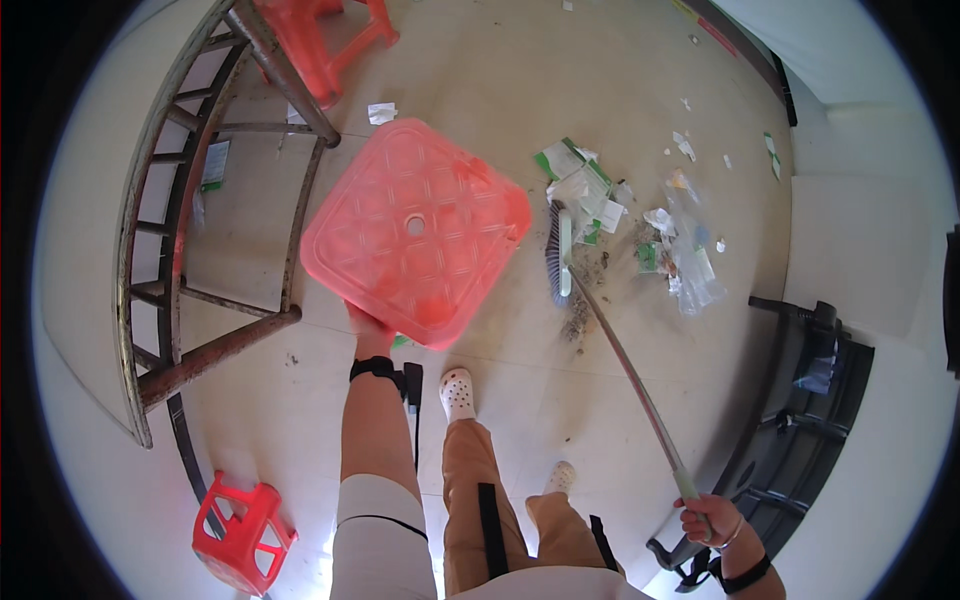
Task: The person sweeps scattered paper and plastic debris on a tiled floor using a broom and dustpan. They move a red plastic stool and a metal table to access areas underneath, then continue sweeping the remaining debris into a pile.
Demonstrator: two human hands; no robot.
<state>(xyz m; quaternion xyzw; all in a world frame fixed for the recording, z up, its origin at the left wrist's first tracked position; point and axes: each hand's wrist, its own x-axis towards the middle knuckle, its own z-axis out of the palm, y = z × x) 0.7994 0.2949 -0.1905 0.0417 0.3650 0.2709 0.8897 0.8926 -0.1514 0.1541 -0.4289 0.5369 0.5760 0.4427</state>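
Note:
My left hand (368, 325) grips the near edge of a red plastic stool (415, 230), lifted so its square patterned seat faces me. My right hand (708, 520) is closed on the end of a long broom handle (630, 375) at the lower right. The broom head (558, 258) rests on the floor beside a pile of litter (625, 215): paper scraps, green and white wrappers and clear plastic. My white shoes (458, 392) stand just below the stool.
A rusty metal table frame (235, 200) with a pale top stands at the left. One red stool (243, 535) sits at the lower left, another (325, 40) at the top. A black chair (800, 420) is at the right. Loose scraps dot the tan floor.

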